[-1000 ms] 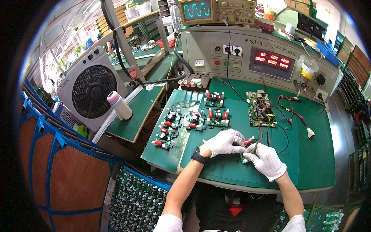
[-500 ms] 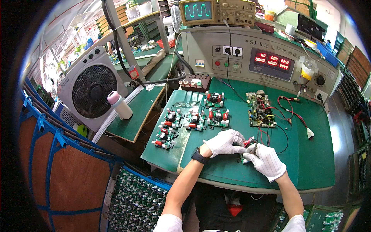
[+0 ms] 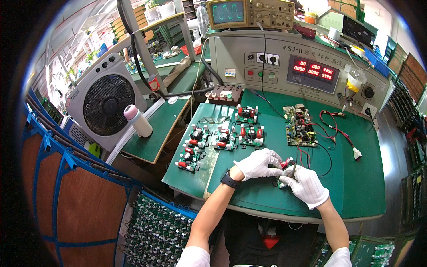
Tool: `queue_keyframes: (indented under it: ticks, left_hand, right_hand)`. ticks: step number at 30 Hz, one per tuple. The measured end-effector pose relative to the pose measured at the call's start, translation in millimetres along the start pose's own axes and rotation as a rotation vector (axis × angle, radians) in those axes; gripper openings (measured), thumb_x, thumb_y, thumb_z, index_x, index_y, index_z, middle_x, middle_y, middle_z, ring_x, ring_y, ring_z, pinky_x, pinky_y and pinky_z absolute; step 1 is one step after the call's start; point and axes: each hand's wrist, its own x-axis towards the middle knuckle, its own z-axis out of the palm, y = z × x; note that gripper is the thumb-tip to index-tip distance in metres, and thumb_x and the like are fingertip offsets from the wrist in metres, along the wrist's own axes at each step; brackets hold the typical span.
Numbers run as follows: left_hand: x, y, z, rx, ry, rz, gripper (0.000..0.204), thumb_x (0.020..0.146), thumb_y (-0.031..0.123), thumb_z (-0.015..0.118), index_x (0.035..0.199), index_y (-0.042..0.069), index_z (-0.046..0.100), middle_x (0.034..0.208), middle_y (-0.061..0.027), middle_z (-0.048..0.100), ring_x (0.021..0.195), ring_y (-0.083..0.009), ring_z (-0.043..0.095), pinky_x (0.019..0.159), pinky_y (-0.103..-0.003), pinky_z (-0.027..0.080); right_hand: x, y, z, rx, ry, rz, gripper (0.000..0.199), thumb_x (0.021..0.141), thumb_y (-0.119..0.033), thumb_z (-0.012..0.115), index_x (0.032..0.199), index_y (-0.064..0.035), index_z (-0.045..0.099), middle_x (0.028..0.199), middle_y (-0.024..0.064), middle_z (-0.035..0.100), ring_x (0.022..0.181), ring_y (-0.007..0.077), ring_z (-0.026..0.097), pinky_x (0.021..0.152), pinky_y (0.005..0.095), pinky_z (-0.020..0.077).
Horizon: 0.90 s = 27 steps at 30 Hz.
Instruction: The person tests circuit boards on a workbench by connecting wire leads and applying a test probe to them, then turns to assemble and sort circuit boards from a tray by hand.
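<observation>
My left hand (image 3: 259, 164), in a white glove with a dark watch at the wrist, is closed on the left side of a small green circuit board (image 3: 282, 183) with red parts. Close by on the right, my gloved right hand (image 3: 310, 187) pinches a slim dark item (image 3: 293, 171) over the same board; its kind is not clear. Fingers hide most of this board. Beyond the hands lies a larger populated circuit board (image 3: 300, 127), from which red and black wires (image 3: 329, 164) run toward the right hand.
Several small boards with red parts (image 3: 223, 138) lie to the left on the green bench (image 3: 356, 187). At the back stands a grey test panel (image 3: 231, 49) under an oscilloscope (image 3: 229, 12). A box fan (image 3: 109, 104) and a bottle (image 3: 138, 122) are farther left. A white connector (image 3: 357, 154) lies at right.
Both hands and the small board stay in nearly the same place. The wave on the oscilloscope screen looks different.
</observation>
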Motion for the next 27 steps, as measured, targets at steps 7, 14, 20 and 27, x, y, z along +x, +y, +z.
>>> queue_keyframes:
  ticks: [7, 14, 20, 27]
  left_hand:
    - [0.1, 1.4, -0.2, 0.025, -0.008, -0.016, 0.037, 0.092, 0.045, 0.077, 0.101, 0.010, 0.081, 0.120, -0.0121, 0.073, 0.112, -0.0303, 0.067, 0.099, -0.039, 0.053]
    - [1.4, 0.6, -6.9, -0.014, -0.006, 0.011, 0.026, 0.090, 0.032, 0.080, 0.099, 0.008, 0.081, 0.115, -0.0146, 0.074, 0.106, -0.0294, 0.070, 0.095, -0.039, 0.055]
    - [8.0, -16.5, -0.1, -0.075, -0.009, 0.118, 0.032, 0.089, 0.035, 0.080, 0.097, 0.004, 0.080, 0.108, -0.0160, 0.073, 0.105, -0.0303, 0.069, 0.094, -0.038, 0.054]
    - [6.6, -25.8, -0.3, -0.056, -0.023, 0.154, 0.032, 0.089, 0.036, 0.082, 0.099, 0.006, 0.080, 0.118, -0.0140, 0.070, 0.111, -0.0297, 0.066, 0.099, -0.038, 0.052]
  right_hand:
    - [0.2, -2.7, -1.2, -0.023, 0.004, -0.020, 0.027, 0.093, -0.021, 0.078, 0.093, 0.0002, 0.062, 0.078, 0.0170, 0.064, 0.072, 0.0383, 0.066, 0.064, 0.0428, 0.0521]
    - [5.4, -8.4, -4.5, 0.267, -0.012, 0.134, 0.018, 0.095, -0.017, 0.076, 0.099, -0.0022, 0.067, 0.079, 0.0145, 0.067, 0.071, 0.0326, 0.068, 0.067, 0.0417, 0.0536]
    - [-13.4, 4.9, -1.7, 0.522, -0.024, 0.369, 0.021, 0.102, -0.009, 0.069, 0.117, 0.0040, 0.062, 0.104, 0.0120, 0.072, 0.088, 0.0149, 0.073, 0.073, 0.0284, 0.0588]
    - [-15.7, 2.7, 17.7, 0.688, 0.406, 0.305, 0.034, 0.099, -0.010, 0.074, 0.124, 0.0053, 0.056, 0.098, 0.0138, 0.073, 0.083, 0.0205, 0.075, 0.071, 0.0293, 0.0615]
